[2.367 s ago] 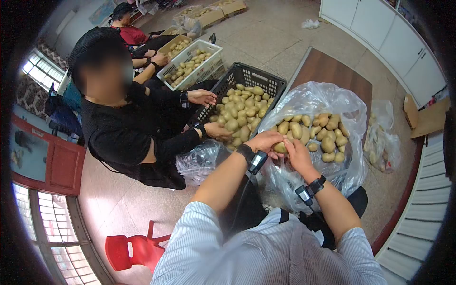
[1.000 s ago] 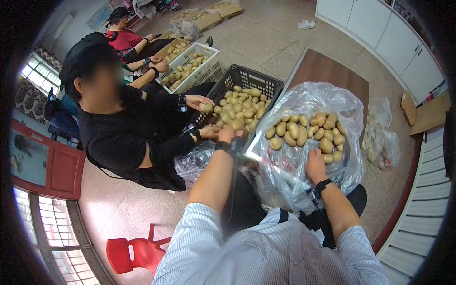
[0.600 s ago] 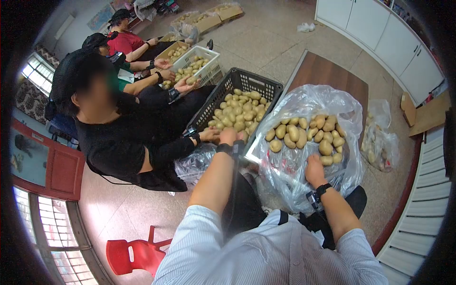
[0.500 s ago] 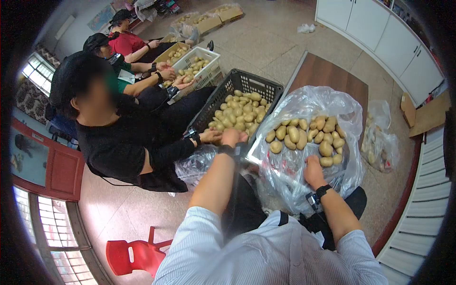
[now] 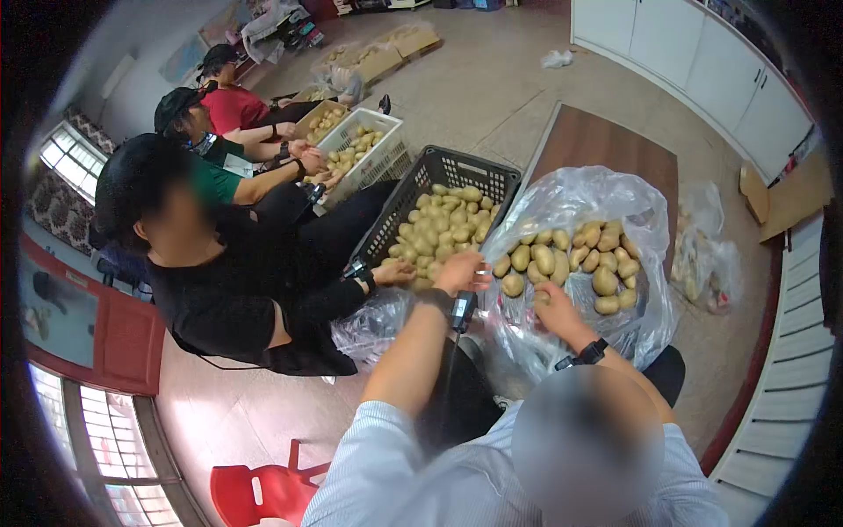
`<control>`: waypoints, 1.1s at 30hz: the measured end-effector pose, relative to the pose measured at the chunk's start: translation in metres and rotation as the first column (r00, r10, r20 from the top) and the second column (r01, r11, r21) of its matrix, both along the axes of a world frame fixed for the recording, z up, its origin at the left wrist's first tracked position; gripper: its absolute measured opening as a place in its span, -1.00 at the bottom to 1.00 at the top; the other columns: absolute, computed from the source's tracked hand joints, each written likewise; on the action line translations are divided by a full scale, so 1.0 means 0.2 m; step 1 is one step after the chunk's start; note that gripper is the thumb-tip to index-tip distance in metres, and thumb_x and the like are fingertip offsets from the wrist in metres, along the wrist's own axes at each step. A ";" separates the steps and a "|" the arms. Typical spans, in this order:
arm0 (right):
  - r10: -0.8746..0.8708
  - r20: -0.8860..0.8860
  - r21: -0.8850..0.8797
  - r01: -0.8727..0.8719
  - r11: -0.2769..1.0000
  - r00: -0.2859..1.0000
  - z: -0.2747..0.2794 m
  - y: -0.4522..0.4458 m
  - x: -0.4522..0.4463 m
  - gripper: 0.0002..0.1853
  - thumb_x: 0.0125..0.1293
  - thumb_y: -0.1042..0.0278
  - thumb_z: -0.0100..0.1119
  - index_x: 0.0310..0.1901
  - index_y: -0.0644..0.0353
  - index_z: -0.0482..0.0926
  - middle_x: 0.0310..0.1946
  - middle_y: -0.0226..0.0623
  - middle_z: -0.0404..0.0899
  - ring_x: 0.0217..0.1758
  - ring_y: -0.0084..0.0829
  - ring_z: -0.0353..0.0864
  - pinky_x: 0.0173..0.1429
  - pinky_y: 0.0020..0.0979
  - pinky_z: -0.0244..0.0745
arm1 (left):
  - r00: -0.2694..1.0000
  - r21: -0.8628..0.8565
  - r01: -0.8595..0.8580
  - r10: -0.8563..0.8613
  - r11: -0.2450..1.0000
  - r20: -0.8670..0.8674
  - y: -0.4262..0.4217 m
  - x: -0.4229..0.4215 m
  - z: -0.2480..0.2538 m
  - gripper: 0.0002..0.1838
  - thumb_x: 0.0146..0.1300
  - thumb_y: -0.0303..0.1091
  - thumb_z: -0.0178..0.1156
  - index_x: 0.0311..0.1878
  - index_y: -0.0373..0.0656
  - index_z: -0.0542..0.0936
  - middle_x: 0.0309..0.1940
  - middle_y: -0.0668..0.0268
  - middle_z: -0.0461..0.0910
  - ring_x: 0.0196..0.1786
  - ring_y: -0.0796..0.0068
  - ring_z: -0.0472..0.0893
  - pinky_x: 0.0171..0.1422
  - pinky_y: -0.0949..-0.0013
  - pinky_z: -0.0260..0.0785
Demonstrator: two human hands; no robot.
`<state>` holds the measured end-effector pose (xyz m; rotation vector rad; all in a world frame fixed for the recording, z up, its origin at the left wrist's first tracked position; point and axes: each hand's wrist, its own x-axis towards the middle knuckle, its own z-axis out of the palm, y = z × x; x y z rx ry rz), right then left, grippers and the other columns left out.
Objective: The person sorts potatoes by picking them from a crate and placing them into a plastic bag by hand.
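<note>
My left hand (image 5: 464, 274) hovers over the near right rim of the black crate (image 5: 369, 221), fingers loosely curved and apart, with no object visible in it. Potatoes (image 5: 443, 220) fill much of that crate. Over the clear plastic bag (image 5: 571, 329), my right hand (image 5: 562, 314) has its fingers closed around a potato (image 5: 542, 298), mostly covered by the fingers. Several potatoes (image 5: 544, 259) lie in rows on the spread bag, just beyond my right hand.
A co-worker in black (image 5: 237, 281) sits to my left, a hand (image 5: 393, 272) at the crate's edge. Beyond are two more people, a white crate (image 5: 386, 154) and cardboard boxes (image 5: 382, 63). A brown tabletop (image 5: 606, 140) lies ahead; filled plastic bags (image 5: 707, 263) stand right, a red chair (image 5: 272, 492) behind left.
My left hand has moved right from over the potatoes to the crate's rim. My right hand has shifted left across the bag, and a potato now shows in its fingers. The view has tilted slightly.
</note>
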<state>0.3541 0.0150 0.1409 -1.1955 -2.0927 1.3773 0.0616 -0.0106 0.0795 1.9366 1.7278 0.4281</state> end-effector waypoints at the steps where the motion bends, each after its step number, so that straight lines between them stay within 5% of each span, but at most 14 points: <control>1: -0.002 -0.002 0.001 0.002 1.000 1.000 -0.03 0.01 -0.02 -0.63 0.19 0.42 0.14 0.04 0.31 0.44 -0.27 -0.01 0.60 -0.37 -0.26 0.68 -0.26 -0.27 0.57 | 0.998 0.028 0.006 -0.008 1.000 0.067 -0.01 0.01 -0.02 -0.71 0.34 -0.26 0.03 0.03 -0.21 0.39 -0.15 0.23 0.55 -0.25 0.31 0.66 -0.31 0.26 0.60; 3: -0.025 -0.117 -0.287 -0.010 0.958 0.993 -0.07 0.03 -0.07 -0.62 0.30 0.30 0.11 0.08 0.33 0.41 -0.36 -0.06 0.60 -0.53 -0.42 0.64 -0.45 -0.38 0.52 | 0.895 -0.054 -0.105 0.118 0.993 0.429 -0.01 0.05 -0.05 -0.65 0.12 -0.24 0.24 -0.05 -0.15 0.49 -0.20 0.23 0.60 -0.21 0.24 0.64 -0.21 0.22 0.54; 6: -0.047 -0.158 -0.358 -0.013 0.934 0.986 -0.02 0.01 -0.11 -0.67 0.44 0.16 -0.03 0.05 0.23 0.45 -0.42 -0.29 0.58 -0.61 -0.53 0.53 -0.59 -0.49 0.42 | 0.654 -0.282 -0.153 0.311 0.947 0.690 -0.01 0.11 -0.01 -0.57 -0.10 -0.23 0.44 -0.12 -0.09 0.58 -0.22 0.25 0.64 -0.13 0.18 0.62 -0.09 0.19 0.47; 10: -0.023 -0.075 -0.397 -0.009 0.918 0.997 0.01 0.02 -0.15 -0.65 0.46 0.10 -0.07 0.00 0.22 0.48 -0.48 -0.31 0.57 -0.64 -0.55 0.48 -0.61 -0.49 0.36 | 0.569 -0.488 -0.068 0.436 0.870 0.697 -0.03 0.21 0.22 -0.53 -0.09 -0.25 0.44 -0.06 -0.10 0.56 -0.16 0.25 0.64 -0.05 0.20 0.62 -0.03 0.16 0.46; 11: 0.034 -0.082 -0.257 -0.054 0.965 0.996 -0.03 0.03 -0.16 -0.65 0.46 0.09 -0.08 -0.03 0.23 0.50 -0.49 -0.32 0.55 -0.65 -0.53 0.45 -0.60 -0.46 0.35 | 0.557 -0.526 -0.050 0.461 0.849 0.691 -0.03 0.23 0.26 -0.52 -0.09 -0.25 0.45 -0.05 -0.10 0.56 -0.15 0.25 0.64 -0.04 0.20 0.61 -0.02 0.16 0.46; 13: 0.091 -0.080 -0.111 -0.099 0.989 0.993 0.00 0.02 -0.18 -0.64 0.46 0.08 -0.08 -0.06 0.23 0.52 -0.51 -0.32 0.53 -0.66 -0.52 0.43 -0.58 -0.44 0.35 | 0.707 -0.479 -0.023 0.353 0.877 0.612 -0.03 0.25 0.29 -0.57 0.26 -0.10 0.13 0.07 -0.19 0.44 -0.12 0.18 0.57 -0.22 0.22 0.66 -0.27 0.23 0.54; 15: 0.108 -0.048 0.030 -0.107 0.994 0.993 0.05 0.00 -0.18 -0.60 0.42 0.15 -0.08 -0.06 0.37 0.55 -0.21 0.05 0.62 -0.14 -0.08 0.62 0.00 -0.17 0.46 | 0.708 -0.493 -0.003 0.350 0.870 0.614 -0.02 0.27 0.31 -0.56 0.38 -0.04 0.02 0.09 -0.23 0.41 -0.09 0.14 0.55 -0.31 0.21 0.68 -0.39 0.28 0.55; 20: 0.115 -0.105 -0.001 -0.116 0.993 0.988 0.06 0.00 -0.20 -0.64 0.40 0.20 -0.04 0.02 0.32 0.51 -0.20 0.07 0.62 -0.11 0.01 0.60 0.01 -0.18 0.46 | 0.603 -0.589 -0.043 0.490 0.807 0.629 -0.03 0.31 0.36 -0.55 0.37 0.00 0.04 0.03 -0.23 0.46 -0.17 0.15 0.57 -0.40 0.30 0.66 -0.49 0.37 0.48; 22: 0.093 -0.143 -0.072 -0.104 0.992 0.985 0.04 0.00 -0.23 -0.65 0.39 0.22 -0.01 0.05 0.30 0.49 -0.21 0.08 0.61 -0.10 0.04 0.59 0.02 -0.18 0.45 | 0.675 -0.521 0.002 0.383 0.853 0.630 -0.02 0.30 0.29 -0.53 0.17 -0.03 0.28 0.05 -0.10 0.50 -0.17 0.26 0.60 -0.22 0.29 0.61 -0.30 0.31 0.42; 23: 0.089 -0.162 0.097 -0.074 0.993 0.983 -0.02 0.00 -0.18 -0.66 0.38 0.24 0.03 0.05 0.29 0.48 -0.24 -0.01 0.61 -0.15 -0.09 0.60 -0.04 -0.23 0.46 | 0.646 -0.527 0.006 0.399 0.850 0.651 -0.01 0.32 0.25 -0.51 0.12 -0.02 0.35 0.04 -0.06 0.52 -0.20 0.30 0.60 -0.21 0.32 0.59 -0.28 0.32 0.39; 24: 0.110 -0.186 0.270 -0.057 0.961 0.976 -0.05 0.00 -0.17 -0.67 0.37 0.26 0.07 0.06 0.27 0.46 -0.26 -0.10 0.61 -0.20 -0.22 0.61 -0.10 -0.27 0.47 | 0.484 -0.616 -0.045 0.557 0.787 0.675 -0.03 0.29 0.30 -0.55 0.17 0.01 0.32 -0.03 -0.09 0.54 -0.29 0.35 0.58 -0.36 0.41 0.58 -0.42 0.41 0.35; 28: 0.067 -0.016 0.092 -0.065 0.994 0.998 -0.02 0.00 -0.04 -0.63 0.29 0.28 0.13 0.08 0.27 0.46 -0.21 -0.03 0.60 -0.14 -0.12 0.61 -0.04 -0.26 0.48 | 0.587 -0.524 -0.325 0.602 0.788 0.542 -0.05 0.28 0.34 -0.50 0.28 0.17 0.14 -0.15 -0.16 0.58 -0.53 0.37 0.50 -0.66 0.64 0.38 -0.66 0.52 0.17; 31: 0.019 -0.030 0.258 -0.011 0.966 0.999 -0.08 0.02 0.06 -0.60 0.21 0.32 0.14 0.06 0.31 0.42 -0.12 0.11 0.54 -0.04 0.06 0.53 0.02 -0.12 0.44 | 0.371 -0.611 -0.220 0.645 0.760 0.668 -0.05 0.20 0.34 -0.47 0.29 0.23 0.07 -0.18 -0.12 0.57 -0.55 0.35 0.50 -0.77 0.66 0.26 -0.71 0.54 0.06; 33: -0.054 0.062 0.301 0.033 0.953 0.997 -0.13 0.07 0.11 -0.58 0.17 0.35 0.15 0.06 0.31 0.42 -0.09 0.11 0.52 0.00 0.05 0.51 0.05 -0.10 0.42 | 0.407 -0.597 -0.336 0.684 0.729 0.606 -0.06 0.17 0.36 -0.47 0.29 0.24 0.05 -0.18 -0.11 0.57 -0.55 0.36 0.50 -0.77 0.66 0.25 -0.73 0.52 0.02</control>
